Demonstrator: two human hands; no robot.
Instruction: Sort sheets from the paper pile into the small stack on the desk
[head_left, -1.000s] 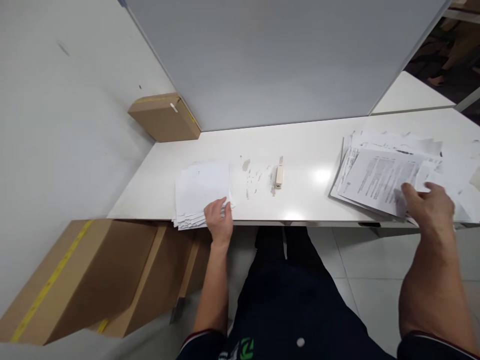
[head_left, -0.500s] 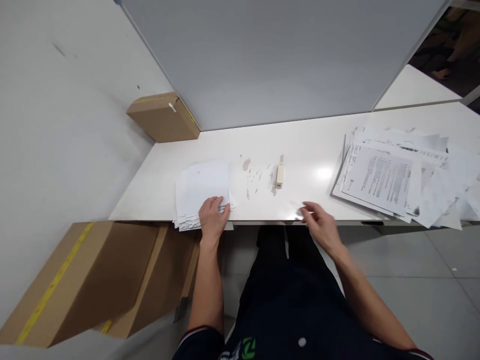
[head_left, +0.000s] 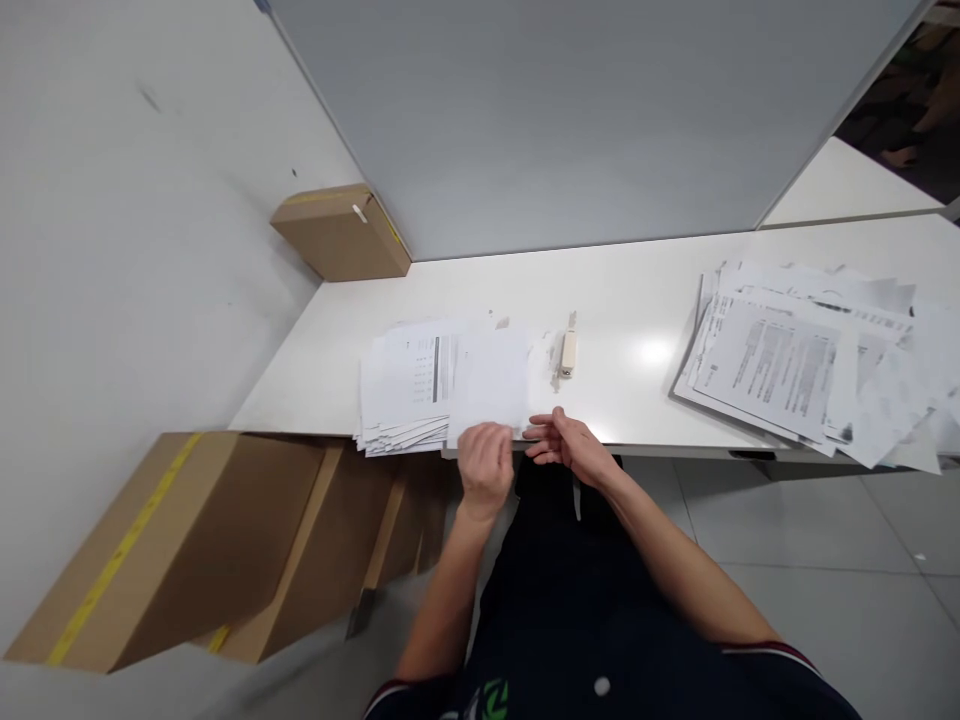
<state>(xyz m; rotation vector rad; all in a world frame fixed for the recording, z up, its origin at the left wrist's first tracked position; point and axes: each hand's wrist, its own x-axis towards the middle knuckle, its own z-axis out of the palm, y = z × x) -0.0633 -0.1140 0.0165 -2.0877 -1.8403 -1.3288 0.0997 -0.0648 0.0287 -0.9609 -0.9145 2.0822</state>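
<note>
A white sheet of paper (head_left: pixel 491 375) lies partly over the right side of a paper stack (head_left: pixel 397 380) near the table's front edge. My left hand (head_left: pixel 486 465) is closed on the near edge of this sheet, fingers curled. Just right of the sheet's near corner is my right hand (head_left: pixel 570 443), its fingers stretched and apart, with nothing visible in them. Printed text and a dark band show on the stack's top page. A small cream-coloured block-shaped object (head_left: pixel 568 354) with a dark mark on its end lies beyond my right hand.
A messy pile of printed papers (head_left: pixel 772 365) covers the right of the white table (head_left: pixel 637 290). A cardboard box (head_left: pixel 345 235) stands in the back left corner, against a grey panel (head_left: pixel 570 120). Larger taped cartons (head_left: pixel 187 560) stand below the table at left.
My left hand has drawn a sheet rightward off the stack, uncovering a printed page. My right hand has moved left toward the sheet, its fingers now extended.
</note>
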